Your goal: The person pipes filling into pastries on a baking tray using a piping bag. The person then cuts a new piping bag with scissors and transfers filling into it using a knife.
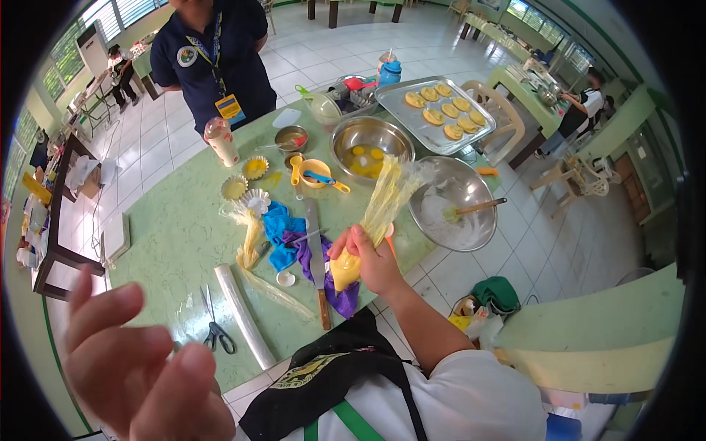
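My right hand (376,263) is closed around a clear plastic piping bag (346,270). Yellow filling bulges at its lower end, and the loose, smeared top stands up above my fist. Raised close to the camera at the lower left, my left hand (143,360) is empty, its fingers apart and slightly curled. Under the bag lie a purple cloth (343,300) and a long knife (315,246) with a wooden handle. A blue cloth (276,224) and a second yellow-smeared plastic bag (251,237) rest to their left. Black-handled scissors (218,336) lie beside a plastic wrap roll (243,316).
Steel bowls hold yolks (353,131) and whitish residue with a brush (471,231). A tray (412,121) carries several yellow-topped rounds. Fluted tins (234,188) and a cup (220,141) stand farther left. Across the green table (169,257) stands a person (209,66).
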{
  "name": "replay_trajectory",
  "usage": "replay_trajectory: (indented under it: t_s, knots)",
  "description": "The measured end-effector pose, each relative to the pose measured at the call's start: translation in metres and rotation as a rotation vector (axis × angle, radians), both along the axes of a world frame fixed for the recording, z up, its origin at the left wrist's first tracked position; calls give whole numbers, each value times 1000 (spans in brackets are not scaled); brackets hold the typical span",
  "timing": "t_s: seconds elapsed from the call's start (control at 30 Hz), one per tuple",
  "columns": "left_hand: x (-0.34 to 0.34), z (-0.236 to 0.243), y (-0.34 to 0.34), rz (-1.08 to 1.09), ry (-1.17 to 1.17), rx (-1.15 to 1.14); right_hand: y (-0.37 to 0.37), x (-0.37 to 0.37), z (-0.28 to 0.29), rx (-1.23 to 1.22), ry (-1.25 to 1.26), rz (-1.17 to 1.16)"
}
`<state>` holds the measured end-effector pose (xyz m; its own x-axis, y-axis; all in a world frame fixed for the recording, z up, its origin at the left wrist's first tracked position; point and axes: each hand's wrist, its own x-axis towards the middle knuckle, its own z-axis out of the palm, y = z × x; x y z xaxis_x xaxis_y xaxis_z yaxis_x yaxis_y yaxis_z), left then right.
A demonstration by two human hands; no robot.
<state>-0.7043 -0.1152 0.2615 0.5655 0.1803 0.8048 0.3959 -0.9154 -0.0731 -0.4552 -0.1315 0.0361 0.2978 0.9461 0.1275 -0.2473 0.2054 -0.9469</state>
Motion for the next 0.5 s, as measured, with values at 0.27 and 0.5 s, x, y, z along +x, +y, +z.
replay_trajectory:
  t_s: [0.27,0.5]
  knots:
    - [-93,-17,26,-151,84,73,3,-11,26,73,24,-69]
    - [-90,-35,28,-157,-116,25,12,-7,62,1,209,-183]
